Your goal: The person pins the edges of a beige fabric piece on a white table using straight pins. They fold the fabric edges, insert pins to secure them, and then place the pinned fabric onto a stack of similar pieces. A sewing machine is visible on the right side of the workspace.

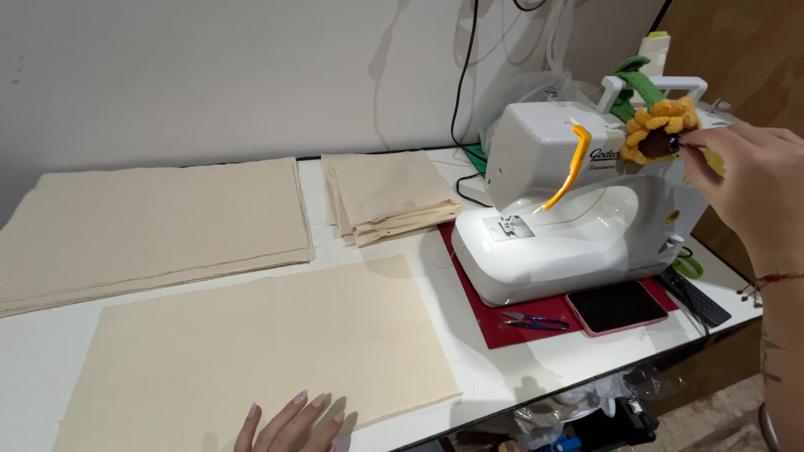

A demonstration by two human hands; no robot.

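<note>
My left hand (289, 423) lies flat, fingers spread, on the near edge of a large cream fabric sheet (251, 351) spread on the white table (511, 360). My right hand (749, 188) is raised at the right side of a white sewing machine (569, 209), with its fingertips touching a crocheted yellow sunflower (660, 127) fixed near the machine's top. A yellow lever (569, 167) hangs down the machine's front. I cannot tell whether the fingers pinch the flower or only touch it.
A wide stack of cream fabric (151, 230) lies at the back left, a smaller folded pile (385, 197) beside it. The machine stands on a red mat (502, 331) with blue thread snips (536, 321) and a pink-cased phone (615, 305). A black remote (695, 295) lies near the right edge.
</note>
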